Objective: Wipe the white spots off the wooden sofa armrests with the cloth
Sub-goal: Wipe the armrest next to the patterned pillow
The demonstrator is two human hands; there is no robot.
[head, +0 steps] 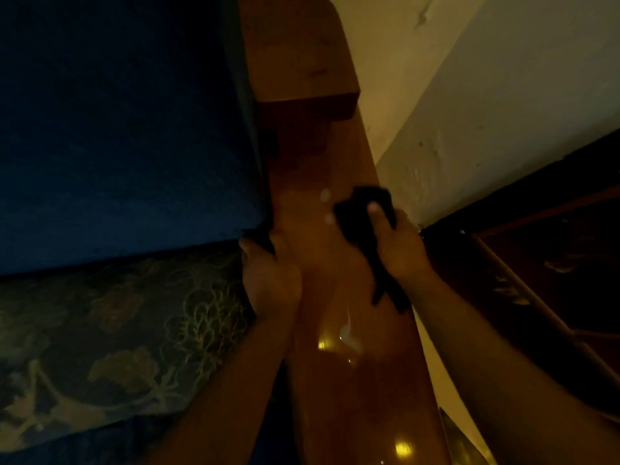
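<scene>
— Forearms frame the armrest. What does each hand grip?

— Right hand clutches the cloth on the wood; left hand clasps the left edge by the cushion.

— Which step?

— Wiping, I judge. Two spots lie just left of the cloth; sweep left, then the near smear.

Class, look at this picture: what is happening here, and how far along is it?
A person is cleaning a wooden armrest of a sofa. The right hand presses a dark cloth onto the wood, right beside two white spots. The left hand grips the armrest's inner edge next to the blue cushion. Another pale smear lies nearer the person, so the wiping is not finished.
</scene>
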